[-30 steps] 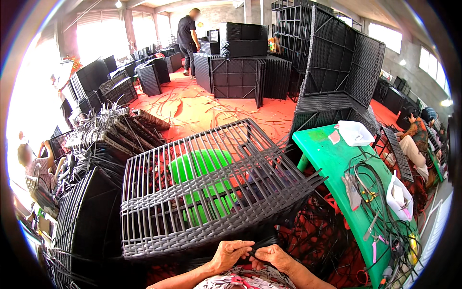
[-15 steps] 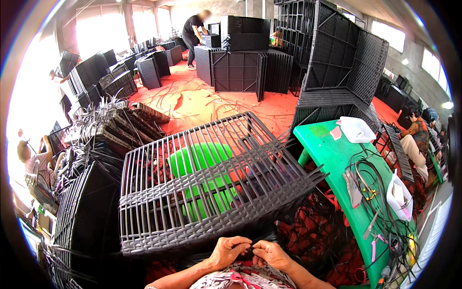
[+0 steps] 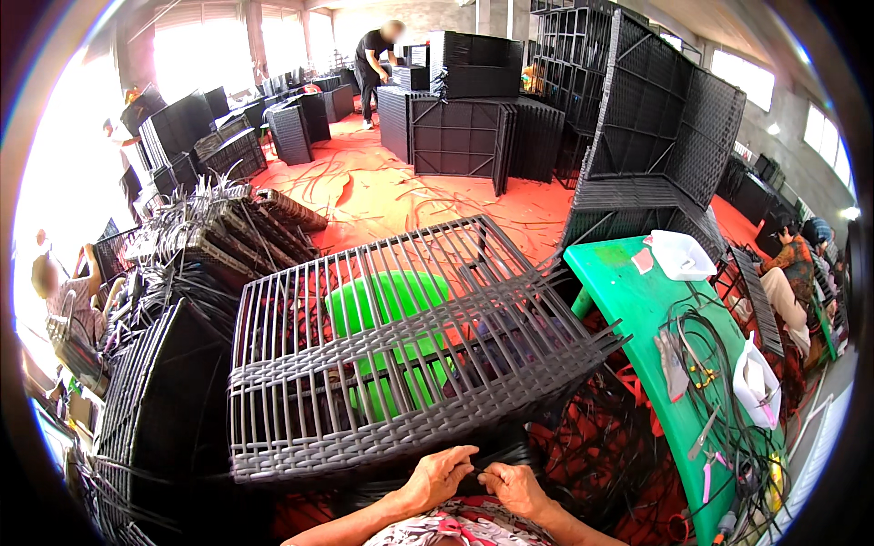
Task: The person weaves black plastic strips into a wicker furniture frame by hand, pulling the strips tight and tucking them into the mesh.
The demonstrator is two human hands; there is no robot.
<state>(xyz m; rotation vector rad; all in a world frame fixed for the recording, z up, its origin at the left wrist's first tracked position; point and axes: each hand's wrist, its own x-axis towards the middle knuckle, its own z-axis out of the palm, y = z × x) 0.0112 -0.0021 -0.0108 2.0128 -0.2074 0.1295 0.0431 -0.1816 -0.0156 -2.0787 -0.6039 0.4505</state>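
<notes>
My left hand (image 3: 437, 478) and my right hand (image 3: 515, 489) are close together at my lap, fingers curled and tips pinched. Whatever is between the fingertips is too dark and small to make out. Black plastic strips (image 3: 503, 455) lie just beyond my right hand. A half-woven dark grey rattan panel (image 3: 319, 362) leans in front of me, apart from both hands. Its bare slats show through at the top, with a woven band across the middle and another along the near edge.
A bright green chair (image 3: 364, 305) shows behind the slats. On the right, a green table (image 3: 605, 264) carries white trays (image 3: 681, 255), scissors (image 3: 702, 434) and tangled strips. Bundled strips (image 3: 196, 232) and a dark panel (image 3: 173, 409) crowd the left. Several people work farther off.
My fingertips have drawn slightly apart. My left hand's fingers have shifted a little. The view has turned slightly left, so the scene sits a little farther right.
</notes>
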